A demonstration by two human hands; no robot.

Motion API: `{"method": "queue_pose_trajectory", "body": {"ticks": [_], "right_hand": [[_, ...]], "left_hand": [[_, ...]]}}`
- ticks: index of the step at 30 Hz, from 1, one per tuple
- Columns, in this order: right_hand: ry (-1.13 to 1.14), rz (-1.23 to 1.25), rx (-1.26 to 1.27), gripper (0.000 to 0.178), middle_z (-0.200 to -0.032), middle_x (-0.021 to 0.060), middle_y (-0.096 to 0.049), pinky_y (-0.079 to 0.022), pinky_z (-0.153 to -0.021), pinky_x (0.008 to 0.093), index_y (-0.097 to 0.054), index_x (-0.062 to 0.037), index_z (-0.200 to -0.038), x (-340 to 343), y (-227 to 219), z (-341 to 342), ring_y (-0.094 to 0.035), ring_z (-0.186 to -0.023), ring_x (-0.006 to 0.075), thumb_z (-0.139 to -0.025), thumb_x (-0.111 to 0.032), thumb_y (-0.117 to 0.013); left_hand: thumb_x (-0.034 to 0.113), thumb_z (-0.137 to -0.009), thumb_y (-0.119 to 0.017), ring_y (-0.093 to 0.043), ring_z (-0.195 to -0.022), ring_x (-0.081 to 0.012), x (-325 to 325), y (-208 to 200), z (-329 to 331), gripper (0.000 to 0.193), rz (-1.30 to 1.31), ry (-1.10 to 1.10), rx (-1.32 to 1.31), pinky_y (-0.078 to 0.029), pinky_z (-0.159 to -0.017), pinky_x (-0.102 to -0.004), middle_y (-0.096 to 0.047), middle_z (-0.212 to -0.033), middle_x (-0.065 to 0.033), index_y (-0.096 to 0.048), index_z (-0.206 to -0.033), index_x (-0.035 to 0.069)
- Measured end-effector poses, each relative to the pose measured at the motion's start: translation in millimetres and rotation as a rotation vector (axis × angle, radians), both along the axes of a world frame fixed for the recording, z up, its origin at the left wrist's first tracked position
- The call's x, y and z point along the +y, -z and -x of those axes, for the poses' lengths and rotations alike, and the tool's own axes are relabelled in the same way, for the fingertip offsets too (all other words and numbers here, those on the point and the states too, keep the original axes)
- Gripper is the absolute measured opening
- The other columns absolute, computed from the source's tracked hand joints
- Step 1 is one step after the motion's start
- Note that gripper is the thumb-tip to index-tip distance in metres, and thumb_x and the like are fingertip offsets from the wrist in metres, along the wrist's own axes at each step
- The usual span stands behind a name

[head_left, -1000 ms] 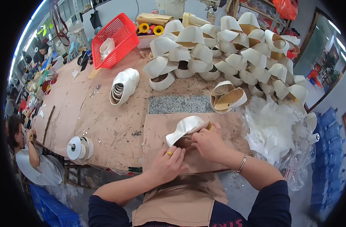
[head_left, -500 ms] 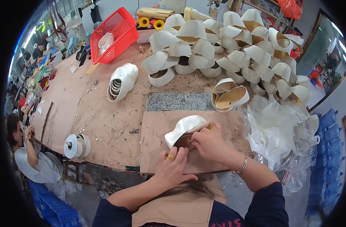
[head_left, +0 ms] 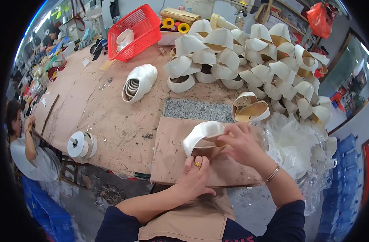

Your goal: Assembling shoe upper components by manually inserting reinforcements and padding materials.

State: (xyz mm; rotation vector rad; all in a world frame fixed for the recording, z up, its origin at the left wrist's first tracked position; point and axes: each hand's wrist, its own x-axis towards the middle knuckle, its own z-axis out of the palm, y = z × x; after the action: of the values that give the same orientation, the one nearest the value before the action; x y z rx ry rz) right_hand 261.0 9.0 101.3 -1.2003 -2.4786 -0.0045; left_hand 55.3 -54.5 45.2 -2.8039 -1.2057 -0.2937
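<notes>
A white shoe upper [head_left: 204, 132] with a tan lining stands on the brown-covered work board [head_left: 168, 161] in front of me. My left hand [head_left: 193, 176], with a ring on one finger, grips its near lower edge between fingers and thumb. My right hand [head_left: 244, 144] pinches the right end of the upper, where the tan lining shows. The fingertips of the right hand partly hide that end. Beyond the board, another upper [head_left: 252, 108] lies with its tan inside showing. To the left, several white uppers are nested in a stack [head_left: 140, 82].
A large heap of white uppers [head_left: 233, 52] covers the back right. Clear plastic sheets [head_left: 289, 149] hang over the right edge. A red basket [head_left: 136, 34] stands at the back, white spools [head_left: 81, 145] at the left front edge. Another person [head_left: 31, 145] sits at far left.
My right hand has moved from inside the upper's opening to its right end, which it now pinches. The upper's opening shows wider. My left hand stays at the near edge. The whole view has shifted slightly.
</notes>
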Motion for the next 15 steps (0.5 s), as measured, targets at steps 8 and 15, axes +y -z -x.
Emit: {"method": "queue_pose_trajectory", "body": {"ticks": [8,15], "right_hand": [[-0.445,-0.189,-0.196,0.011,-0.098,-0.0028,-0.057,-0.025,-0.104,0.0488,-0.058,-0.0164,-0.081,-13.3,0.7,-11.0,-0.046,-0.108,0.0225,-0.071,-0.016,-0.062],[0.100,0.170,0.090,0.015,-0.083,-0.0010,-0.062,-0.023,-0.099,0.0512,-0.060,-0.0128,-0.083,-18.9,23.1,-23.2,-0.050,-0.100,0.0230,-0.072,-0.014,-0.069]], "left_hand": [[0.064,-0.057,-0.070,-0.040,-0.117,-0.0359,-7.9,1.6,9.6,0.101,0.177,0.101,-0.117,-0.037,-0.098,-0.0421,-0.043,-0.118,-0.0215,-0.048,-0.118,-0.012],[0.066,-0.061,-0.068,-0.043,-0.115,-0.0351,4.8,0.2,-12.6,0.101,0.147,0.096,-0.087,-0.038,-0.097,-0.0399,-0.043,-0.121,-0.0219,-0.046,-0.122,-0.012]]}}
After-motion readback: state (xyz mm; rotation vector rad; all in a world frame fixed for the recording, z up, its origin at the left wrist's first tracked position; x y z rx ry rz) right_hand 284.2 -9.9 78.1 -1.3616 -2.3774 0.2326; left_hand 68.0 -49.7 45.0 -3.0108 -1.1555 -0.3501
